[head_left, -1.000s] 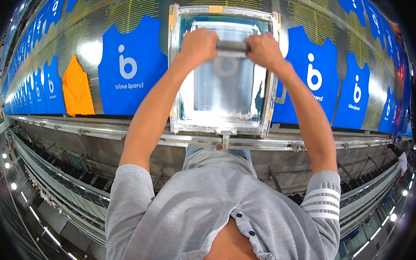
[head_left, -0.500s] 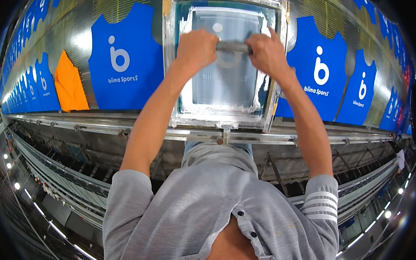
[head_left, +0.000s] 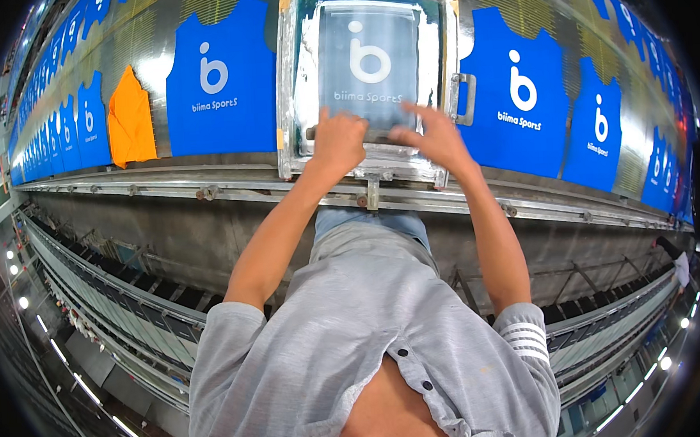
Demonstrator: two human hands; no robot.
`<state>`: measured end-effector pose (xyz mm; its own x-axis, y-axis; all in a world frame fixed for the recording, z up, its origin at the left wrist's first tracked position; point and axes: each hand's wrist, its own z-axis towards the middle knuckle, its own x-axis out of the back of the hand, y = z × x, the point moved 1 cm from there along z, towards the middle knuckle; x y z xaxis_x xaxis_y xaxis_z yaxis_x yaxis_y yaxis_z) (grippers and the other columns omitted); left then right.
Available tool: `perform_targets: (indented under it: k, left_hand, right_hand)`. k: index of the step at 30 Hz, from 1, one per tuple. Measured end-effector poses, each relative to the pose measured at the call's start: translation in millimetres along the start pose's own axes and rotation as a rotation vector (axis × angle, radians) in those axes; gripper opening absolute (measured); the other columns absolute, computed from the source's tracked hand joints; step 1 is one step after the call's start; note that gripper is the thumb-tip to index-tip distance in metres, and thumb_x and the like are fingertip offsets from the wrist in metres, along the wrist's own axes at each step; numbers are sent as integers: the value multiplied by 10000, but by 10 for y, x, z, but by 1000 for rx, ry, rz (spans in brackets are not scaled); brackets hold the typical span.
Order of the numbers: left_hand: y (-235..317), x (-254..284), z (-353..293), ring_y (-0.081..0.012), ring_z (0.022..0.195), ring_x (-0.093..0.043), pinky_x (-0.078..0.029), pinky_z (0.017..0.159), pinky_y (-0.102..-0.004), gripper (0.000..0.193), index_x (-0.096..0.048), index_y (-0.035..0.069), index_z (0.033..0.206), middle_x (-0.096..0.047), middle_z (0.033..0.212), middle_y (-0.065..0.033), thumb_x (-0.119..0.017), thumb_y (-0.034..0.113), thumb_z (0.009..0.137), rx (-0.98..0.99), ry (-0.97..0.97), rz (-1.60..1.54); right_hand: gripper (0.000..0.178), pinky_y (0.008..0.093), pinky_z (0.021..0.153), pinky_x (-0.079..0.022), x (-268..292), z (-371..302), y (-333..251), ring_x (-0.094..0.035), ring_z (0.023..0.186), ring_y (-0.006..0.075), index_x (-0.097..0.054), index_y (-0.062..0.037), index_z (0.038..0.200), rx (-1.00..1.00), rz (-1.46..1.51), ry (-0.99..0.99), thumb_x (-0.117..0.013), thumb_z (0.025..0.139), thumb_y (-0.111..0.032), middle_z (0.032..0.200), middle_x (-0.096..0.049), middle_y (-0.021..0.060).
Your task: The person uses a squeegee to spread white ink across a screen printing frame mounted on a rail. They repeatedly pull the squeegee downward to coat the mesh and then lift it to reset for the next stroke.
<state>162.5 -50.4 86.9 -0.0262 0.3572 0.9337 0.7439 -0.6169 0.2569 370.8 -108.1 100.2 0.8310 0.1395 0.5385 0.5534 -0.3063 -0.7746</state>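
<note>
A metal-framed printing screen lies on the long table in front of me, with a pale emblem showing through its grey mesh. At the near end of the mesh, a dark squeegee lies crosswise, partly covered by my hands. My left hand is closed around its left part. My right hand is at its right end with fingers spread and slightly blurred, the grip loosened. White ink smears line the mesh edges.
Blue sleeveless shirt pieces with white emblems lie in rows on both sides; another blue piece is just right of the screen. An orange piece lies at left. A handle sticks out from the frame. A metal rail runs along the table's near edge.
Both hands have come toward me with the squeegee, from the mesh's upper part to its near end. The right fingers have opened off the squeegee. The emblem on the mesh is now uncovered.
</note>
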Motion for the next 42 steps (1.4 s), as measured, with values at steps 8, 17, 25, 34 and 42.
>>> perform_targets:
  k: [8, 17, 25, 34, 42]
  left_hand:
    - [3, -9, 121, -383, 741, -697, -537, 627, -490, 69, -710, 40, 707, -694, 763, -196, -654, 34, 667, -33, -108, -132]
    - [-687, 819, 2207, -336, 934, -715, -571, 806, -470, 280, -781, 149, 1032, -744, 937, -146, -669, 134, 776, -8, -5, 15]
    - [-694, 546, 2115, -339, 914, -715, -568, 793, -463, 346, -782, 179, 1093, -744, 908, -128, -667, 123, 772, -6, 41, -7]
    - [69, -471, -523, -309, 1120, -691, -544, 934, -455, 355, -721, 3, 1098, -730, 1174, -142, -589, -11, 769, -98, 410, -149]
    - [-314, -126, -691, -290, 1054, -697, -542, 857, -435, 389, -714, 54, 1118, -736, 1110, -125, -610, 29, 744, -92, 233, -282]
  right_hand:
    - [556, 406, 902, -476, 286, 570, 1389, -616, 1011, 309, -645, 27, 1267, -399, 170, 643, -706, 928, -410, 1080, -675, 190]
    - [477, 312, 697, -423, 309, 524, 1162, -506, 777, 144, -669, 43, 1185, -508, 375, 585, -698, 939, -364, 864, -598, 57]
    - [449, 307, 680, -423, 413, 508, 981, -493, 748, 133, -671, 46, 1208, -483, 345, 608, -702, 940, -313, 829, -598, 40]
    - [316, 327, 754, -492, 380, 669, 1224, -611, 811, 153, -729, 30, 1052, -324, 314, 696, -667, 958, -265, 902, -721, 94]
    - [223, 288, 744, -499, 269, 684, 1004, -613, 807, 125, -728, 17, 1040, -211, 388, 818, -651, 977, -183, 906, -711, 45]
